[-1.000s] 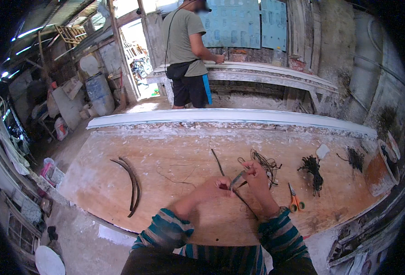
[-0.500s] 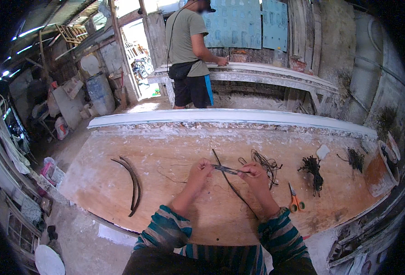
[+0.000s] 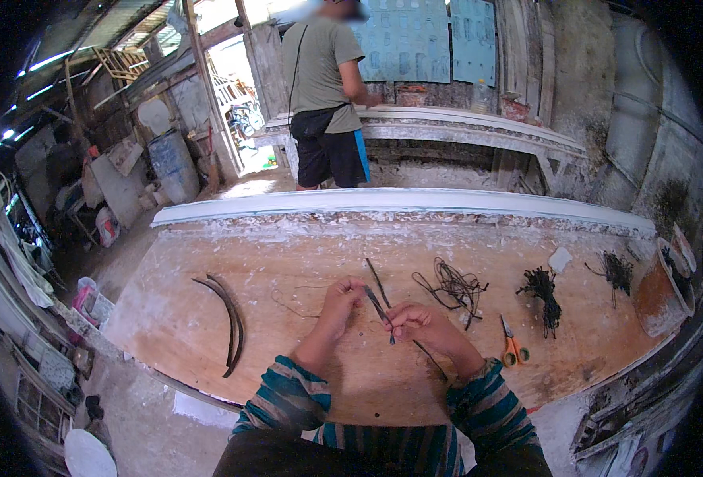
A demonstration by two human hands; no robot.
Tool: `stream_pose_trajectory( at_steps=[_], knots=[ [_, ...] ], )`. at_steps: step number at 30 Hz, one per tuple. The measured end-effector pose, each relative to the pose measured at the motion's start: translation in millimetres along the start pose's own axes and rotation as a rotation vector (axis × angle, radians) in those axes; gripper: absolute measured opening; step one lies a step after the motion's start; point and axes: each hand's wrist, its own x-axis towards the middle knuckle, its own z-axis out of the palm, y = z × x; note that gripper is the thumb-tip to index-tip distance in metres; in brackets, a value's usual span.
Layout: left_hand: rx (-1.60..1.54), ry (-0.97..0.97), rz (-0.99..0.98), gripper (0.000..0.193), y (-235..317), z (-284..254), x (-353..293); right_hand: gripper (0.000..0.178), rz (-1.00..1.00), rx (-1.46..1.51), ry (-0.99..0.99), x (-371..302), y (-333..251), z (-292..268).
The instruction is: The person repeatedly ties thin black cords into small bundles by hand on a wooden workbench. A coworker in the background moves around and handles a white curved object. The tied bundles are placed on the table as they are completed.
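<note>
Between my hands, above the middle of the wooden worktop [image 3: 168, 318], runs a short dark strip [image 3: 377, 304]. My left hand [image 3: 343, 300] pinches its upper end. The fingers of my right hand [image 3: 415, 322] close on it lower down, and a short tail sticks out below them. A longer dark strip [image 3: 378, 278] lies on the worktop, passing beneath my right hand. To the right is a loose tangle of black cord [image 3: 456, 288]. Scissors with orange handles [image 3: 513, 346] rest near my right forearm, beside a bundle of short black ties [image 3: 542, 300].
Two curved dark strips [image 3: 230, 322] lie at the left. At the right stand a second black bundle [image 3: 612, 273] and a tipped orange-brown pot [image 3: 660, 296]. A long white moulding [image 3: 399, 203] borders the far edge. Beyond it, another person [image 3: 319, 87] stands at a white bench [image 3: 447, 127].
My right hand has moved left and toward me, closer to my left hand. The strip has swung from nearly level to steeply slanted. My left hand has barely moved.
</note>
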Motion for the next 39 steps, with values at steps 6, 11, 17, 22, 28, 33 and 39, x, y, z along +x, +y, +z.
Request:
stream_pose_trajectory(
  at_steps=[6,11,17,22,28,33,39],
  knots=[
    [0.042,-0.198,-0.048,0.003,5,9,-8,0.004,-0.033,0.021,0.084,0,-2,-9],
    [0.117,-0.311,-0.054,0.003,7,12,-12,0.008,-0.048,0.148,0.181,5,6,-15],
    [0.176,-0.487,-0.107,0.011,5,14,-16,0.011,-0.025,-0.093,0.575,10,26,-22],
    [0.184,-0.804,-0.237,0.012,21,29,-33,0.014,-0.414,-1.143,0.902,12,21,-35],
    [0.241,-0.505,-0.002,0.013,12,25,-23,0.016,-0.301,-0.730,0.878,19,18,-26],
    [0.286,-0.122,0.002,0.017,14,18,-16,0.011,-0.225,-0.714,0.759,11,13,-25],
    [0.393,0.134,0.196,0.008,4,0,1,0.011,-0.062,-0.151,0.337,11,23,-19]
  ],
)
